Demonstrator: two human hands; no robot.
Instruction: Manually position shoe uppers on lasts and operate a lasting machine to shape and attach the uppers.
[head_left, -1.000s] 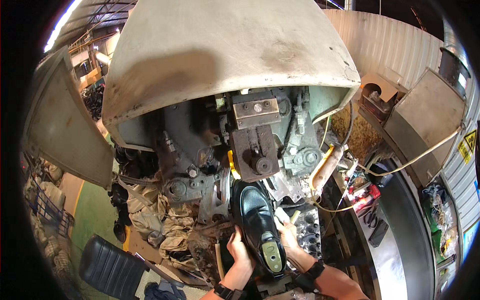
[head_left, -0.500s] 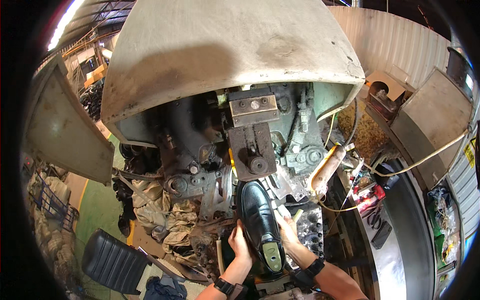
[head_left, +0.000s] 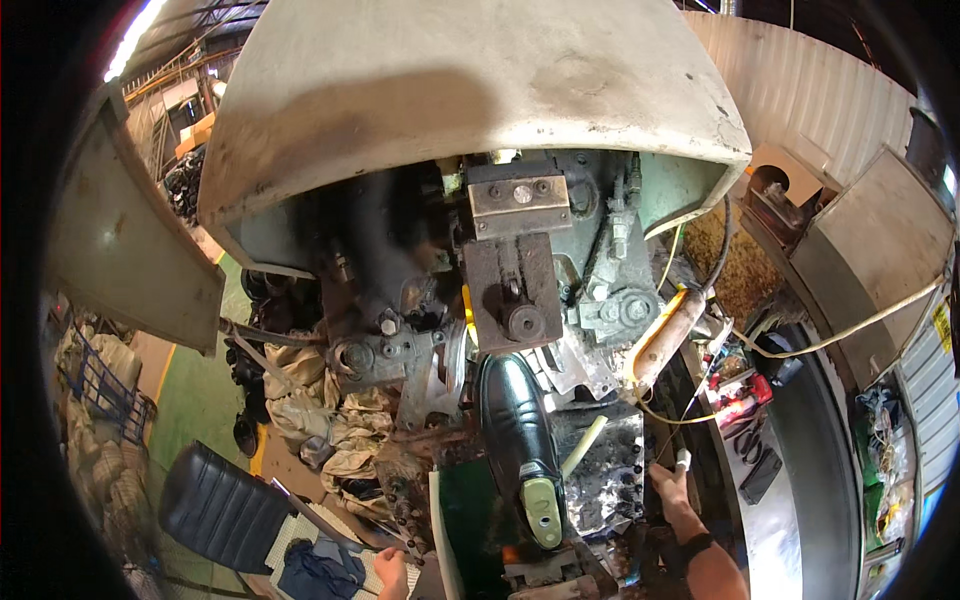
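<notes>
Head view, shoe point(head_left: 518, 420) at grimy machine point(head_left: 512, 290), green floor point(head_left: 195, 400), corrugated wall point(head_left: 800, 78)

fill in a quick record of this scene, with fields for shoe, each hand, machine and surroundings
shoe: black shoe, toe pointing away from the person, below the dark metal block
shoe opening: green insert with a hole near its end
left hand: left hand, apart from the shoe, near dark blue cloth; grip unclear
right hand: right hand, right of the shoe, not touching it; fingers spread, something white at one fingertip
machine: pale hood above the metal block
surroundings: black chair back at lower left
</notes>
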